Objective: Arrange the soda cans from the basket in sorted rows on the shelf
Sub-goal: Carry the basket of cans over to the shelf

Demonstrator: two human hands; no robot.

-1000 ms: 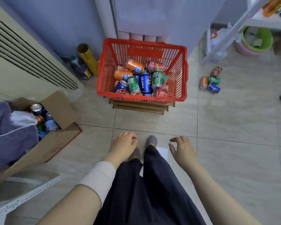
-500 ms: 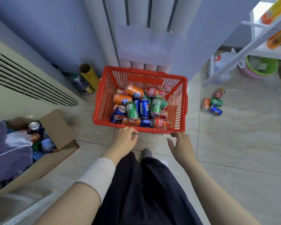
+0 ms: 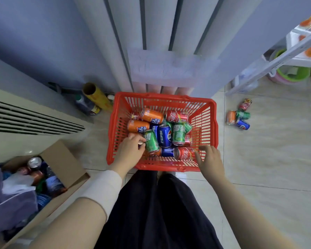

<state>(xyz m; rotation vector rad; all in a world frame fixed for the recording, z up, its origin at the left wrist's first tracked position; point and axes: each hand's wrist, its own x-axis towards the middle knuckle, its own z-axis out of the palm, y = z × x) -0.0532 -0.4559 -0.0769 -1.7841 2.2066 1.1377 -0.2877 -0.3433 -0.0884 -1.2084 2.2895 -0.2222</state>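
On my feed the red slatted plastic basket [image 3: 209,121] sits on the pale tiled floor [image 3: 258,168], just ahead of the person's knees. Soda cans lie jumbled on their sides inside it: two orange cans [image 3: 152,115] at the back left, a red cola can [image 3: 177,116] at the back, and a blue Pepsi can [image 3: 164,135] in the middle with a green can [image 3: 179,134] to its right.

The left hand [image 3: 130,150] is down in the basket's near left part. Its fingers are curled round a silver-ended can [image 3: 142,142], whose colour I cannot tell. The right hand [image 3: 211,161] hovers over the near right corner with fingers loose and spread, grasping nothing. Its thumb is just beside another red can [image 3: 184,153] at the front.

Four more cans [image 3: 242,115] lie on the floor near the white metal shelf [image 3: 294,44].
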